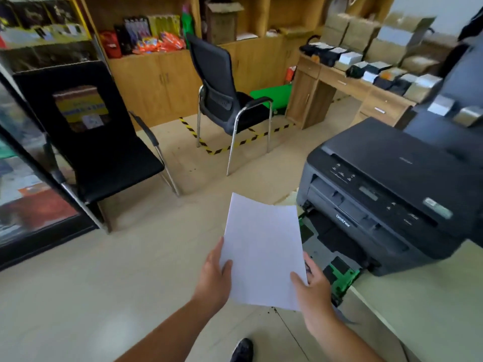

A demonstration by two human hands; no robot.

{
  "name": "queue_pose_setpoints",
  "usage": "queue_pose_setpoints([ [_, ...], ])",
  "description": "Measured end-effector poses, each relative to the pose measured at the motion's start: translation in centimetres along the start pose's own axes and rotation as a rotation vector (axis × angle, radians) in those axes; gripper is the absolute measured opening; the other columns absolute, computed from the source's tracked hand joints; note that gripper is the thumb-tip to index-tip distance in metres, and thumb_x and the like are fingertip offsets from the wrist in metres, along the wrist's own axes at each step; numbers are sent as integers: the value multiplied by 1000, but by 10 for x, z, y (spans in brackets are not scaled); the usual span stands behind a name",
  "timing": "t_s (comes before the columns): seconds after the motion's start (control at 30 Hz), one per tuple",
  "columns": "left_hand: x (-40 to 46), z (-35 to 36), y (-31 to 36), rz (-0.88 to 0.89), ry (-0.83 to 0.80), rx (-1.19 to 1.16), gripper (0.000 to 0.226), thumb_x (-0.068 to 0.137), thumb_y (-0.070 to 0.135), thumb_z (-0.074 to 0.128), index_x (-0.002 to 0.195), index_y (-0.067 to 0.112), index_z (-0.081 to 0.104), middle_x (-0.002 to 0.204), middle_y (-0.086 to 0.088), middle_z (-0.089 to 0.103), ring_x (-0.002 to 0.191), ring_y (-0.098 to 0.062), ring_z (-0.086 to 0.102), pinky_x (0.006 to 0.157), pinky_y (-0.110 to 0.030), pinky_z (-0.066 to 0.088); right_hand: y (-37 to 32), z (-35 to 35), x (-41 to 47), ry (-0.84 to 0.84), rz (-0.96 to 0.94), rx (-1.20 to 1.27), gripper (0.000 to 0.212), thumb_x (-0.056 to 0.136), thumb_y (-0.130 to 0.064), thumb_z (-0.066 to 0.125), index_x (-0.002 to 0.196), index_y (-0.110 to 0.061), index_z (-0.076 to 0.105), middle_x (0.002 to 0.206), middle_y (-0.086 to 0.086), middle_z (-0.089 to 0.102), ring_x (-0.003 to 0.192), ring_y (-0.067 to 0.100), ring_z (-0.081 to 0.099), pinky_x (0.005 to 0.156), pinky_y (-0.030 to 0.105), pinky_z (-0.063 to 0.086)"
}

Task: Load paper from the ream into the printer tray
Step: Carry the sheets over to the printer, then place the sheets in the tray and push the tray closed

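Both hands, left hand (215,270) and right hand (312,280), grip a white paper stack (264,249) by its side edges above the floor (104,283), just left of the printer's (392,186) pulled-out tray (337,259) on the pale surface (431,296); two black chairs stand beyond.

Bright even light; wide-angle warped, blurred edges; soft shadows.

White paper (264,246); dark grey printer (392,189); green-trimmed tray (339,273); yellow-black striped floor tape (235,146).

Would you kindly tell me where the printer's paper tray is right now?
The black paper tray with green guides sits pulled out from the dark grey printer, lower right, just beside the right hand holding the white paper.
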State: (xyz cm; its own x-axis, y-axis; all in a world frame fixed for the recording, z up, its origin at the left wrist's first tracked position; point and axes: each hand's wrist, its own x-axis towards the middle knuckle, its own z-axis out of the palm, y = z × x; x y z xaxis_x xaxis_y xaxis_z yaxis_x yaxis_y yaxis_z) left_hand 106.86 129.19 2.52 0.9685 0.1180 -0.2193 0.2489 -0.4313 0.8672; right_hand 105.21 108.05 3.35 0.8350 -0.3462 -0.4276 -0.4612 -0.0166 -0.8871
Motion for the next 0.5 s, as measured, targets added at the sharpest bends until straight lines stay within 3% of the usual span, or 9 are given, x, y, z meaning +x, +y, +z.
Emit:
queue_pose_setpoints([
  [0.07, 17, 12, 6, 47, -64, 90, 57, 98, 16, 47, 150, 26, 28, 135, 15, 40, 122, -3, 39, 99, -16, 26, 5, -9, 10, 70, 37, 27, 55, 91, 11, 52, 140, -16, 53, 118, -3, 67, 83, -13, 61, 58, 4, 47],
  [0.13, 30, 24, 11, 77, -130, 167, 57, 98, 16, 48, 150, 24, 27, 142, 9, 42, 131, -12, 40, 100, -17, 26, 13, -17, 16, 127, 88, 39, 53, 90, 12, 53, 137, -13, 56, 118, 1, 69, 82, -10, 67, 64, 7, 50],
  [0.27, 50, 49, 23, 119, -264, 262, 57, 97, 15, 48, 150, 22, 28, 148, -2, 43, 132, -20, 42, 101, -21, 28, 23, -31, 22, 198, 206, 129, 56, 88, 9, 56, 140, -14, 55, 122, 10, 71, 104, 24, 70, 91, 38, 55],
  [0.33, 59, 60, 28, 149, -319, 275, 58, 97, 13, 48, 150, 23, 28, 147, -2, 45, 131, -21, 43, 100, -21, 29, 23, -35, 22, 251, 247, 160, 58, 89, 8, 56, 142, -16, 53, 125, 11, 69, 108, 27, 68, 98, 46, 53],
  [0.4, 67, 69, 35, 176, -376, 286, 59, 97, 13, 49, 150, 24, 28, 145, 0, 46, 131, -20, 44, 101, -22, 31, 21, -40, 21, 309, 284, 180, 57, 91, 6, 56, 143, -17, 51, 126, 11, 69, 106, 27, 68, 97, 46, 54],
  [0.5, 80, 83, 39, 197, -481, 288, 59, 96, 14, 49, 150, 28, 28, 144, 7, 48, 130, -16, 47, 104, -23, 34, 20, -47, 21, 387, 320, 224, 55, 92, 6, 57, 142, -16, 51, 122, 11, 69, 98, 25, 67, 86, 33, 53],
])
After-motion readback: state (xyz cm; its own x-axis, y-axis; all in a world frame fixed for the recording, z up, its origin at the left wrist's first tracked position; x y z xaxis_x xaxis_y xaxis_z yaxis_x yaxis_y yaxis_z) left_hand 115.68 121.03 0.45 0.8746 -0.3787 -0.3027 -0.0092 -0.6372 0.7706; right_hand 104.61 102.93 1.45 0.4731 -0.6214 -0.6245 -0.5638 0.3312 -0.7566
